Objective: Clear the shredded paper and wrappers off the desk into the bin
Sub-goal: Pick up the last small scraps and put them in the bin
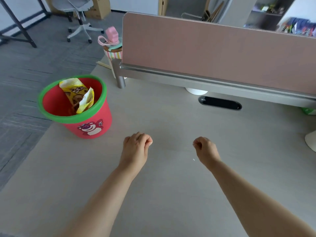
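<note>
A red bin with a green rim and a bear picture stands on the desk's left edge. Yellow snack wrappers stick up inside it. My left hand hovers over the desk just right of the bin, its fingers curled with nothing visible in them. Farther right, my right hand has curled fingers too, with thumb and fingertips together; whether it pinches anything is unclear. A tiny white paper scrap lies on the desk beside my right wrist.
A pink partition runs along the desk's far side, with a black cable slot before it. A striped cup with a pink lid stands at the far left corner. A white object sits at the right edge. An office chair stands on the floor.
</note>
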`<action>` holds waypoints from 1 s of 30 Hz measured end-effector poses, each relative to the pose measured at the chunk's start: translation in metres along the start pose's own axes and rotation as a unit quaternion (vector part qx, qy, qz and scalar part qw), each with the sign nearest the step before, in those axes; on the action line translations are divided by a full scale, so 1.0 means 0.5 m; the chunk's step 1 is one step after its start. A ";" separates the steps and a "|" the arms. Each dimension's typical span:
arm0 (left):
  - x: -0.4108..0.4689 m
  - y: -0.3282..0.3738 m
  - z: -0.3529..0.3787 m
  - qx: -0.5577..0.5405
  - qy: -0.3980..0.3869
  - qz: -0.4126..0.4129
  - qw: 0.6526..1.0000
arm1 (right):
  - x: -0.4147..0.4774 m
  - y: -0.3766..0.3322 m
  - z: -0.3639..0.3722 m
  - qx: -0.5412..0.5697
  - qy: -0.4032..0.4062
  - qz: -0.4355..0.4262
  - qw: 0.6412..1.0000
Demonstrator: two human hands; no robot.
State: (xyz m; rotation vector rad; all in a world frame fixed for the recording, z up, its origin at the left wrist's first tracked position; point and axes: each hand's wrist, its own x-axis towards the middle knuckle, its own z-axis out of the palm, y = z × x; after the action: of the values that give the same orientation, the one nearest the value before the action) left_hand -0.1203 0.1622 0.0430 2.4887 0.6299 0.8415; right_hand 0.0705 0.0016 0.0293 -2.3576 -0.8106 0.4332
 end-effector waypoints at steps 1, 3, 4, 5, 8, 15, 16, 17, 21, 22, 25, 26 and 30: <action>0.000 -0.006 -0.006 0.004 -0.003 0.001 1.000 | -0.013 0.015 0.006 -0.010 -0.004 0.011 1.000; -0.003 -0.014 -0.001 0.005 -0.011 -0.002 1.000 | -0.047 0.045 0.023 -0.024 -0.009 0.029 0.999; -0.005 -0.014 0.006 0.004 -0.015 -0.006 1.000 | -0.061 0.054 0.031 -0.027 -0.005 0.031 0.999; -0.006 -0.013 0.015 0.003 -0.021 -0.011 1.000 | -0.070 0.061 0.037 -0.026 0.004 0.032 0.999; -0.003 -0.007 0.038 -0.006 -0.035 -0.020 0.999 | -0.073 0.066 0.047 -0.017 0.031 0.028 0.999; 0.000 -0.002 0.060 -0.007 -0.047 -0.020 0.999 | -0.071 0.068 0.052 -0.084 0.021 -0.018 0.996; -0.001 -0.001 0.062 -0.007 -0.049 -0.022 0.999 | -0.070 0.067 0.054 -0.103 0.017 -0.025 0.994; -0.002 0.001 0.064 -0.007 -0.052 -0.024 0.998 | -0.070 0.066 0.056 -0.120 0.013 -0.030 0.992; -0.013 0.006 0.072 -0.009 -0.058 -0.026 0.998 | -0.077 0.063 0.068 -0.164 0.021 -0.060 0.984; -0.015 0.006 0.073 -0.009 -0.059 -0.027 0.998 | -0.078 0.063 0.070 -0.178 0.022 -0.069 0.981; -0.022 0.007 0.075 -0.007 -0.062 -0.025 0.998 | -0.075 0.067 0.072 -0.209 -0.019 -0.067 0.976; -0.024 0.007 0.075 -0.008 -0.060 -0.025 0.998 | -0.074 0.070 0.070 -0.198 -0.026 -0.063 0.978; -0.025 -0.001 0.060 -0.018 -0.046 -0.023 0.999 | -0.077 0.085 0.029 -0.026 0.063 0.063 0.996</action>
State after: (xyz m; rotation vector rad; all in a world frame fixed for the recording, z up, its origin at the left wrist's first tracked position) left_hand -0.1100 0.1482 0.0152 2.4556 0.6333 0.7117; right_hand 0.0532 -0.0438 -0.0048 -2.4658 -0.6240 0.3144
